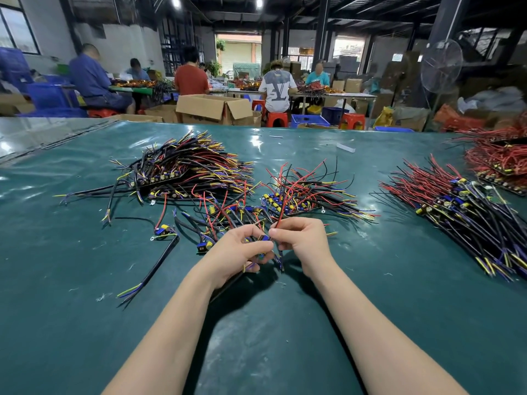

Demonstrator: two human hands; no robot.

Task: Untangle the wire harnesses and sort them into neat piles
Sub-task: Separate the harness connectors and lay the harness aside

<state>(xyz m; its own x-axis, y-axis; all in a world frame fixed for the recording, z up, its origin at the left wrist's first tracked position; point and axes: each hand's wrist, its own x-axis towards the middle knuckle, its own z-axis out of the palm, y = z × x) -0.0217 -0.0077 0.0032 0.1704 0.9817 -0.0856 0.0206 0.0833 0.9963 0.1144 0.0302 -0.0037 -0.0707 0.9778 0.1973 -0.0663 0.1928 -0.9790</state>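
Our left hand and right hand meet just above the green table mat, near the middle of the scene, and both grip one wire harness. The left hand's fingers curl round its small blue part and some yellow and purple leads. The right hand pinches its red wire between thumb and forefinger, and the red end sticks up past the knuckles. A black lead hangs down between the two hands.

Just beyond our hands lies a tangled heap of red, black and yellow wires with blue and yellow parts. Far left of it sits a larger pile of black, yellow and purple leads. A loose harness with a long black cable lies near left, apart from the piles. On the right an aligned pile shows red wires at its far end, and a red-wired stack sits beyond it. Behind the table, people sit on red stools near an open cardboard box.
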